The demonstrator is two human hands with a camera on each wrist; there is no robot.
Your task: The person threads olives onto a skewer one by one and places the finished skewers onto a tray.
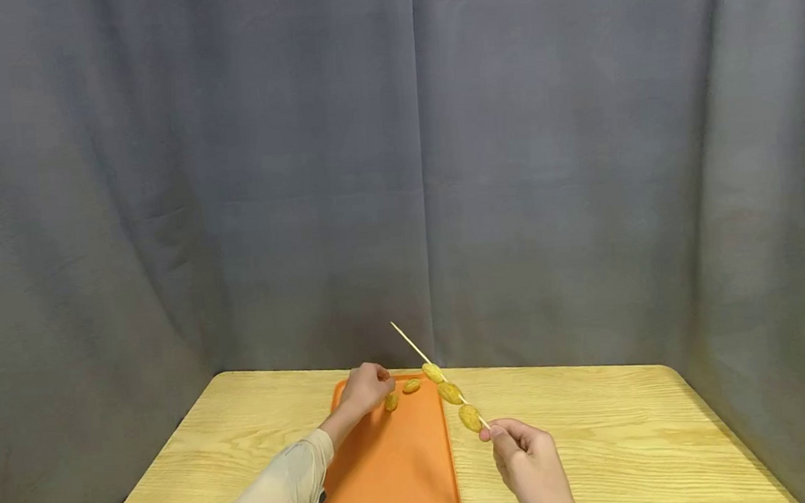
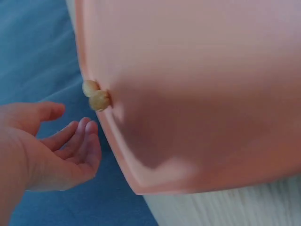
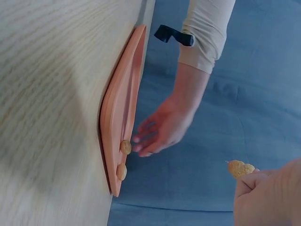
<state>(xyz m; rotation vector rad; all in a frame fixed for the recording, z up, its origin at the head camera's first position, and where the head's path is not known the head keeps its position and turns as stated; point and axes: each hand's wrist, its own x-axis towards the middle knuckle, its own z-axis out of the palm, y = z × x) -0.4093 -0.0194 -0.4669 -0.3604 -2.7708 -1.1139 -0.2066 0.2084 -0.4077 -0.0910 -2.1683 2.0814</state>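
My right hand (image 1: 529,461) pinches the lower end of a thin wooden skewer (image 1: 411,342) between thumb and fingers. Three oval yellow-brown food pieces (image 1: 450,392) are threaded on its lower half, and the bare pointed tip slants up to the left. Over the far end of the orange tray (image 1: 403,462), my left hand (image 1: 366,388) hovers with nothing between its fingers. Thumb and fingers stand apart in the left wrist view, close to two loose pieces of the same kind, a nearer one (image 2: 99,100) and a farther one (image 2: 90,88). Both lie on the tray.
Under the tray is a light wood table (image 1: 597,433), with bare wood to both sides. Grey curtains (image 1: 313,172) hang behind and beside it. A black strap mount (image 3: 174,35) is on the left forearm's pale sleeve (image 3: 207,33).
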